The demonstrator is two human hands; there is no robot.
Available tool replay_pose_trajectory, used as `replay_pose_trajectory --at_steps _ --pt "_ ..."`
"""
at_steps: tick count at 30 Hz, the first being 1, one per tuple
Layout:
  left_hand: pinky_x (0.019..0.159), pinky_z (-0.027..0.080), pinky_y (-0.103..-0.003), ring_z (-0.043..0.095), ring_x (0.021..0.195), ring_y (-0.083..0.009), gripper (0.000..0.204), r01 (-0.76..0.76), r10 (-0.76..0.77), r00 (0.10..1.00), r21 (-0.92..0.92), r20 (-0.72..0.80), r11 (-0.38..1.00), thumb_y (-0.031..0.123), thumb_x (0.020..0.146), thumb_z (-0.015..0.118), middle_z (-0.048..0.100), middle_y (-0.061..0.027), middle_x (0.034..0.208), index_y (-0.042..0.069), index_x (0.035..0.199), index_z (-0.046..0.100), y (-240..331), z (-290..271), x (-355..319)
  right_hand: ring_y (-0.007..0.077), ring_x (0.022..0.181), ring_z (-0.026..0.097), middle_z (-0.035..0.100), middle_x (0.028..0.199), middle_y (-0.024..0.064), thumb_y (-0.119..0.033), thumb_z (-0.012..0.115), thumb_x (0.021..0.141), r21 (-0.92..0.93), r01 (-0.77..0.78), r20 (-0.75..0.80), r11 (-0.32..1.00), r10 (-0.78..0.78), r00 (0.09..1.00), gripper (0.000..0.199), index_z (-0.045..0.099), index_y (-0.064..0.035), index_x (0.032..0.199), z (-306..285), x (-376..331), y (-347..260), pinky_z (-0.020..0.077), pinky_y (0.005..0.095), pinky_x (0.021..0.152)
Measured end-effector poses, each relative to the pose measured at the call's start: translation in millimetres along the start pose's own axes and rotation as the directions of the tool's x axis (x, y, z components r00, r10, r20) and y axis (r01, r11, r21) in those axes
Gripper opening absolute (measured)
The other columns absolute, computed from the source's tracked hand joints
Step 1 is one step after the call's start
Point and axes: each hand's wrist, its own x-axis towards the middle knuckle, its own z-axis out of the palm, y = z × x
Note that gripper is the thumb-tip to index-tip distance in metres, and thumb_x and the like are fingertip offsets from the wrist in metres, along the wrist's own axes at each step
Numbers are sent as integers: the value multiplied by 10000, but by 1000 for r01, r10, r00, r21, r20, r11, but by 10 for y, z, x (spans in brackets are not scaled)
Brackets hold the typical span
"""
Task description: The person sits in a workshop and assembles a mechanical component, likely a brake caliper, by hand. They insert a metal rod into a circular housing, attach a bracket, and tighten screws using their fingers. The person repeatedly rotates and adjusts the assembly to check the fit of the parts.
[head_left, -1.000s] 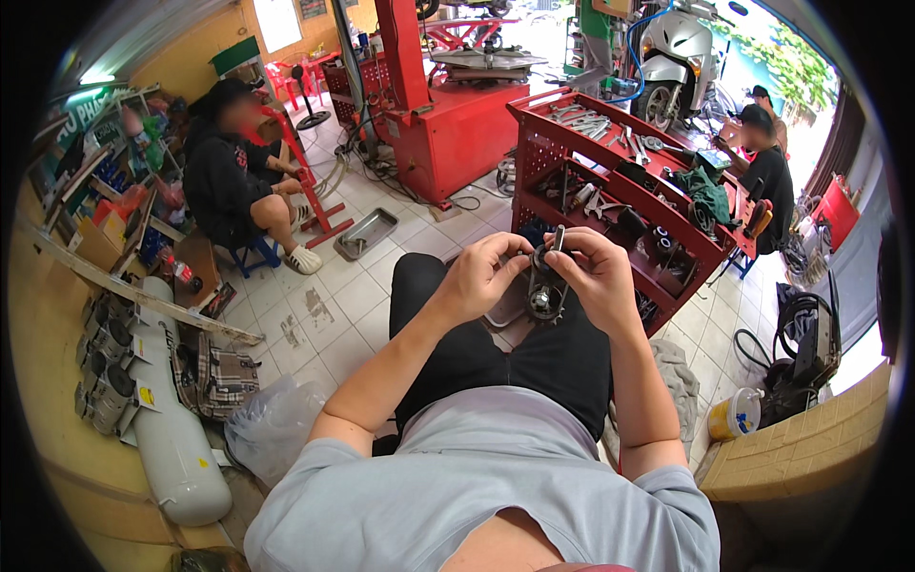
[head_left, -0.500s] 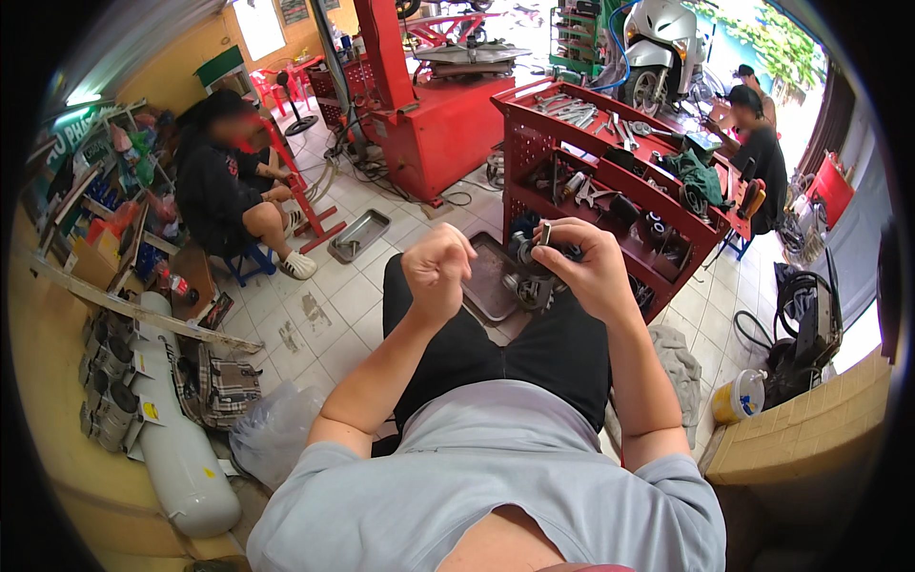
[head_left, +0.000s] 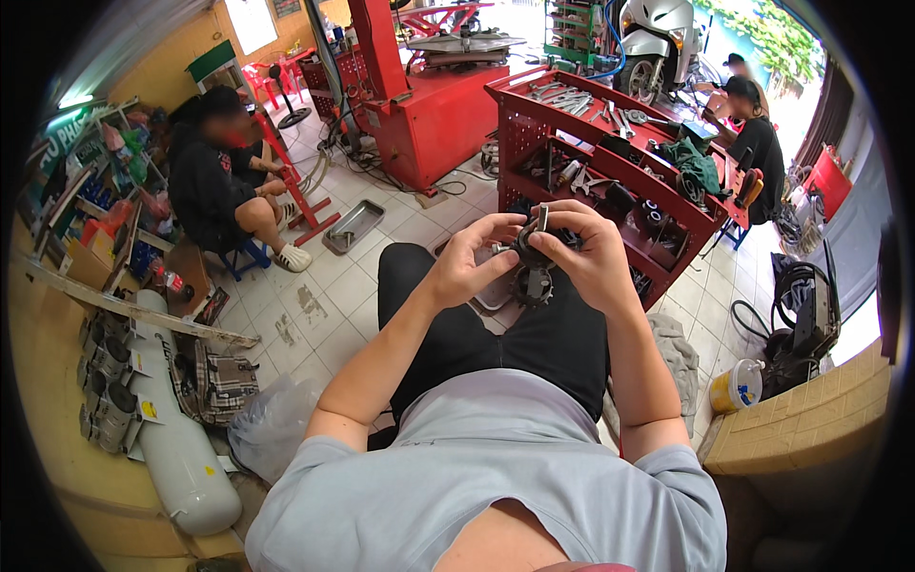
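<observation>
Toothed part (head_left: 535, 285) in both hands (head_left: 467, 268), partly hiding tray (head_left: 492, 296) near red cart (head_left: 521, 157)

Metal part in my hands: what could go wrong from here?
Drop: the toothed metal part is held in the air by the right hand, with the left hand at it; a slip could send it toward the tray or tile floor.
Nick: fingers are close to the teeth, with no gloves on.
Bump: the red tool cart stands close beyond the right hand; knuckles might catch it.
</observation>
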Motion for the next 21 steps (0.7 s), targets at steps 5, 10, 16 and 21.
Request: replay_pose_trajectory --at_steps 5,10,16,21 --pt "1085 329 -366 481 1255 -199 617 -103 104 995 -140 0 985 389 958 520 538 -144 1324 -24 1405 415 -73 -4 19 221 946 649 665 1043 129 -128 709 841 7 27 22 1000 -27 999 213 708 12 1002 -13 14 15 504 320 834" --pt "1113 274 -369 450 1283 -199 782 67 -65 998 -309 16 949 605 966 337 474 -137 1399 -25 1427 393 -8 83 17 214 928 643 658 1041 117 -121 703 848 30 0 46 1000 -2 999 213 705 15 1011 10 1 -31 506 318 826" --pt "987 362 -352 511 1192 -212 654 1 -20 999 -523 -29 852 571 990 299 597 -129 1233 25 1179 605 -160 109 6 191 940 630 655 1049 105 -124 720 840 14 -21 69 1000 20 997 218 704 25 998 -16 7 -18 496 302 823" --pt "889 390 -318 558 1044 -213 514 -471 283 872 -533 -398 703 407 1028 330 645 -155 1019 73 670 488 -610 -246 8 199 905 637 656 1042 114 -134 735 823 -21 -2 75 1000 4 997 229 704 32 977 -14 -10 -48 501 308 785"
